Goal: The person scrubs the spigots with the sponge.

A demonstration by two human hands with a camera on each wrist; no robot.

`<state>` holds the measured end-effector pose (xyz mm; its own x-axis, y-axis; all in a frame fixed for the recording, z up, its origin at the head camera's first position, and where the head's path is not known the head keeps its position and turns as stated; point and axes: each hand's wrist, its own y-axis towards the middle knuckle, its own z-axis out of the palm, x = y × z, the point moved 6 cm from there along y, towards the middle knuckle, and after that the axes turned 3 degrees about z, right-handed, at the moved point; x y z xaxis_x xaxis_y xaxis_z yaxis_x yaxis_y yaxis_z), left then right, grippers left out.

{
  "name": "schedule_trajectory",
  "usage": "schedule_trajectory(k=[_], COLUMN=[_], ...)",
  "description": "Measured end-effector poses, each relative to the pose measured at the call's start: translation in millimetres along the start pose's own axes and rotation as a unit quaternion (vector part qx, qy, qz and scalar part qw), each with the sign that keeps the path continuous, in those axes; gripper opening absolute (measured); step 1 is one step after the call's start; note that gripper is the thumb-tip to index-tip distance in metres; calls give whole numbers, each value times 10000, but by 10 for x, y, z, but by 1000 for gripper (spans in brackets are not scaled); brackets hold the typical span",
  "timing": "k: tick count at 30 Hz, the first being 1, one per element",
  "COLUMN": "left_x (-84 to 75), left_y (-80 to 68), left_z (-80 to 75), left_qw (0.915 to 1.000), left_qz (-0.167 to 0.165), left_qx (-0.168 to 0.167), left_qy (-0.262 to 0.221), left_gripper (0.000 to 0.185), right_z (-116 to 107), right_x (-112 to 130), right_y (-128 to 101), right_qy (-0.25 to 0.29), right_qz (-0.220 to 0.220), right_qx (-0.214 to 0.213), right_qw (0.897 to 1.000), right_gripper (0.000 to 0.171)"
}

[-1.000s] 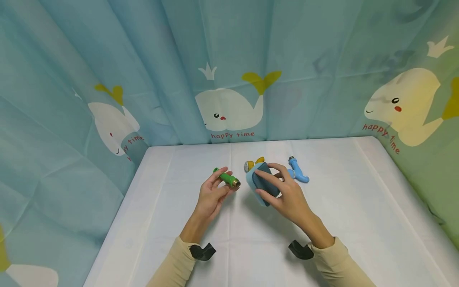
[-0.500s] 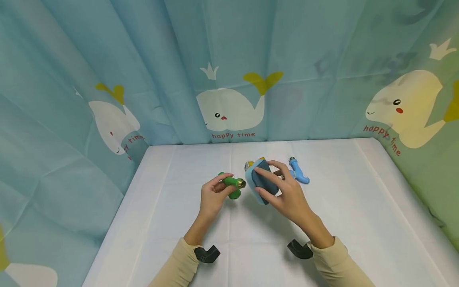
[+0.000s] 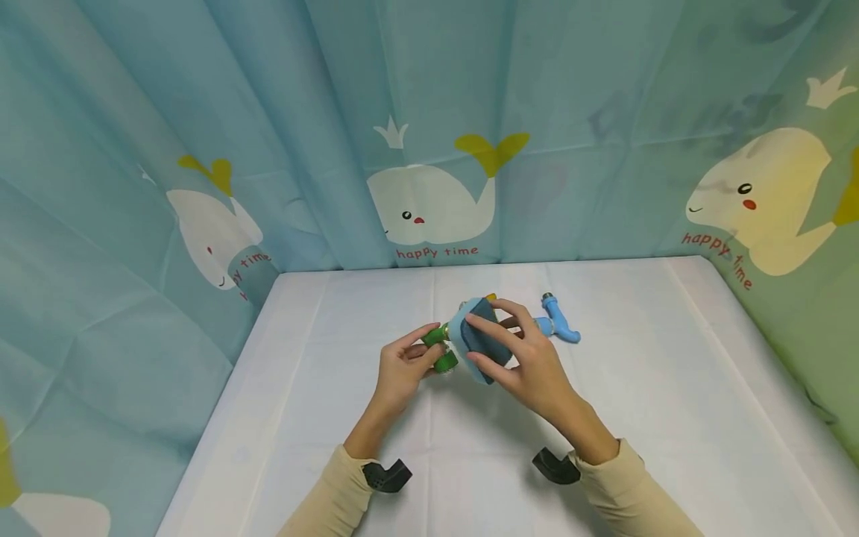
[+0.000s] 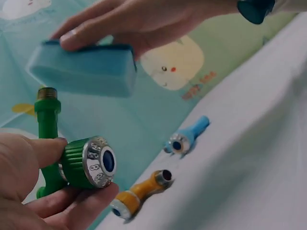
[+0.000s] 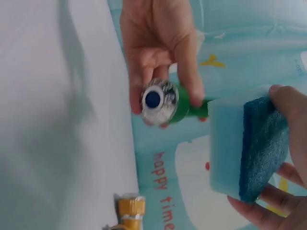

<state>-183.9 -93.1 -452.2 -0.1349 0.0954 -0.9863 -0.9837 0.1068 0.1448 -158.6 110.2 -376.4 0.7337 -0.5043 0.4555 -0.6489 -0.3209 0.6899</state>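
Green tap (image 3: pixel 439 347) sits in the left hand (image 3: pixel 400 369), pinched between thumb and curled fingers and lifted clear of the white tabletop (image 3: pixel 335 418); the left wrist view shows its knurled metal collar with a blue centre (image 4: pixel 99 162) facing the camera and its threaded end (image 4: pixel 47 94) pointing up. The right hand (image 3: pixel 530 358) grips a sponge (image 3: pixel 473 341), light blue foam with a dark scouring face, fingers over the top and thumb beneath, and holds it against or just beside the tap's far end; I cannot tell whether they touch. A yellow tap (image 4: pixel 139 194) and a blue tap (image 3: pixel 558 319) lie on the tabletop behind, apart from each other. To wipe well, I judge the left hand should keep a firm pinch near the collar so the tap cannot twist, while the right brings the sponge flat onto the green stem, presses lightly and strokes along its length, turning the tap between passes. Too loose a grip could let it slip.
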Motion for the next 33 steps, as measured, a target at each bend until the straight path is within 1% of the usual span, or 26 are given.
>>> schedule_trajectory(k=[2,4,6,8,10,13,15,16,18,20,23,24,26,27,29,31,33], left_x=[2,-1,-3,-12,-29,-70,-80,-79,-69,-67,-82,-84,-89,-86,-81,-77,-69], left_y=[-2,-7,-9,-9,0,9,9,4,-6,-9,-1,4,4,1,-5,-2,2], left_z=[-7,-8,-6,4,15,39,45,46,51,54,46,41,35,31,29,31,23], left_qw=[10000,9999,9998,9992,9974,9903,9845,9831,9818,9817,9791,9777,9754,9741,9736,9764,9815], left_qz=[41,63,43,51,200,570,744,762,737,738,831,873,911,926,917,905,820], left_qx=[7,83,199,345,475,683,768,814,925,1006,1047,1066,1163,1230,1349,1419,1342], left_qy=[16,40,83,190,500,1067,1392,1453,1487,1441,1535,1586,1637,1658,1599,1353,1090], left_gripper=[38,37,38,38,37,34,33,33,34,35,33,32,29,28,27,28,30], right_z=[6,3,-18,-58,-74,-60,-52,-56,-74,-79,-40,-26,-20,-25,-34,-23,14], right_x=[12,1,-48,-92,-108,-88,-89,-96,-121,-134,-125,-125,-136,-146,-160,-150,-129], right_y=[9,23,37,46,49,51,54,58,63,69,57,44,22,15,10,12,9], right_qy=[-144,-332,-563,-510,-329,-45,-163,-281,-280,-62,341,381,194,143,316,628,1026], right_qz=[-150,-276,-249,-171,-122,-179,-194,-181,-74,-1,34,40,66,125,268,315,335], right_qx=[100,171,142,59,138,544,814,894,984,1129,1688,1885,2131,2168,2122,2056,2032], right_qw=[9997,9989,9980,9985,9993,9983,9964,9954,9947,9936,9851,9813,9768,9760,9763,9761,9732], right_gripper=[45,45,47,50,47,44,43,44,47,49,48,47,45,45,45,46,48])
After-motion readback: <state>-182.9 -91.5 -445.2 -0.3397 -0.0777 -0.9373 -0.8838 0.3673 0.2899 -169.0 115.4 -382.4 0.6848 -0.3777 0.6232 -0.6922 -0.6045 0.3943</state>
